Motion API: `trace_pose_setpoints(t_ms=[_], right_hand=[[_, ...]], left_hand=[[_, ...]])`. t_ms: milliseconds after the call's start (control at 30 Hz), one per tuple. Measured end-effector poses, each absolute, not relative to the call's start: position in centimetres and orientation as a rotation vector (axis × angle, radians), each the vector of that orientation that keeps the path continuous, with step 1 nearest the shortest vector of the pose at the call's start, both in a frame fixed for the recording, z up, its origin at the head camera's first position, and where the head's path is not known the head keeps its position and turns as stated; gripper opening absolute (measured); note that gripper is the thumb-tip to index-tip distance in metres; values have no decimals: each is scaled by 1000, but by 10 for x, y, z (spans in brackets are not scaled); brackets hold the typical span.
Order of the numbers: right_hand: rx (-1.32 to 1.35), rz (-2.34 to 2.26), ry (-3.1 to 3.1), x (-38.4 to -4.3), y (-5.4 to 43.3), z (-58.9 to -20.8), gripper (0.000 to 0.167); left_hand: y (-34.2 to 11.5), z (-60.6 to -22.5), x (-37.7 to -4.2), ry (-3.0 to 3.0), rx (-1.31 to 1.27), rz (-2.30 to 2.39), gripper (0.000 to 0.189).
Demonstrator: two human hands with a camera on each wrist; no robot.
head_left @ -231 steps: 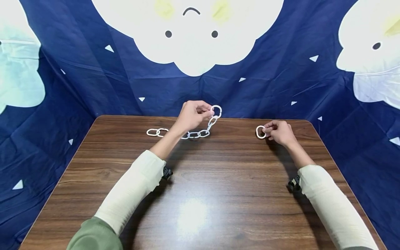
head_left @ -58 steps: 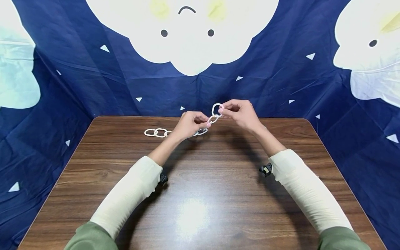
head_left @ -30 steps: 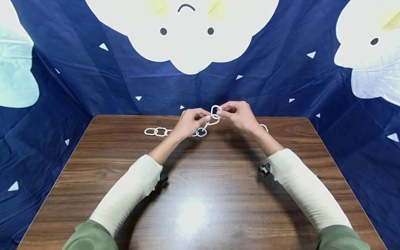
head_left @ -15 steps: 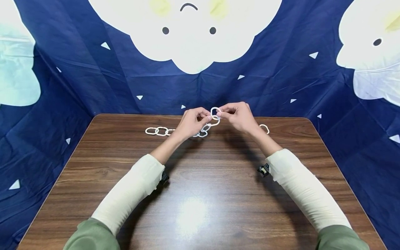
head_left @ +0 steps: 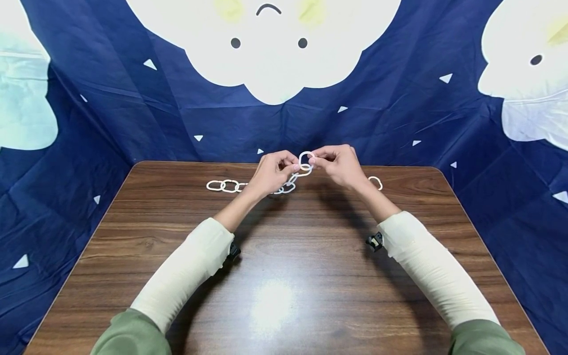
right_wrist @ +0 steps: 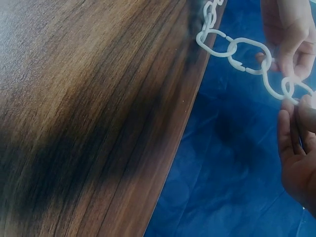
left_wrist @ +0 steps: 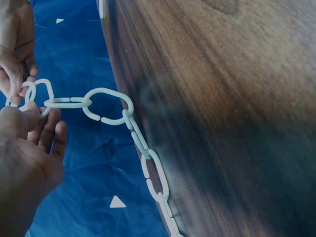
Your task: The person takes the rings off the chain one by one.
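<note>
A chain of white open-gapped plastic links (head_left: 215,181) runs along the far part of the table and rises to my hands. My left hand (head_left: 272,172) pinches a link near the raised end (head_left: 303,174), thumb against fingers. Opposite it, my right hand (head_left: 338,164) pinches the end link (head_left: 306,152), which stands upright and appears looped with the link below. In the left wrist view the chain (left_wrist: 106,90) hangs from the fingers past the table edge. The right wrist view shows the hanging links (right_wrist: 252,40) too; fingertips partly hide the join.
One loose white link (head_left: 380,184) lies on the brown wooden table (head_left: 284,236) behind the right forearm. Dark blue cloth (head_left: 177,118) with white clouds hangs along the table's back and sides. A dark device (head_left: 375,241) is worn at each wrist.
From far right, my right hand has brought a link left to the chain's raised end. My left hand now grips slightly lower. Over the last half second both hands barely moved.
</note>
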State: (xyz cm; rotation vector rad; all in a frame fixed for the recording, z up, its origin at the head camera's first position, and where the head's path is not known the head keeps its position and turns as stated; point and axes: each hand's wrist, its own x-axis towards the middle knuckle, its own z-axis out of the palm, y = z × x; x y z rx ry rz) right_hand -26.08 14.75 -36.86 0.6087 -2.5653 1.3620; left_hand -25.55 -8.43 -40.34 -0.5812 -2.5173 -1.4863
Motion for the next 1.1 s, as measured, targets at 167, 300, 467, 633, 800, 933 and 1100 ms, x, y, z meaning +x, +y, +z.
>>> trace_pose_setpoints(t_ms=[167,300,467,633,800,933,1100], right_hand=[[612,1386,-2548,-261,148,-369,15],[615,1363,-2534,-261,150,-371,14],[629,1354,-2497,-261,152,-373,12],[638,1385,-2468,-261,155,-373,11],[576,1440,-2506,-260,166,-374,15],[525,1451,-2550,-258,178,-375,20],[492,1444,-2588,-255,192,-378,22]], left_hand=[[-85,-401,-257,-2523,-579,-1462,10],[-85,-400,-258,-2532,-589,-1444,13],[-85,-397,-257,-2548,-605,-1421,11],[-85,-396,-258,-2545,-572,-1424,11],[-87,-394,-258,-2509,-547,-1411,9],[-88,-391,-258,-2502,-517,-1378,8],[-87,-390,-258,-2513,-486,-1378,7]])
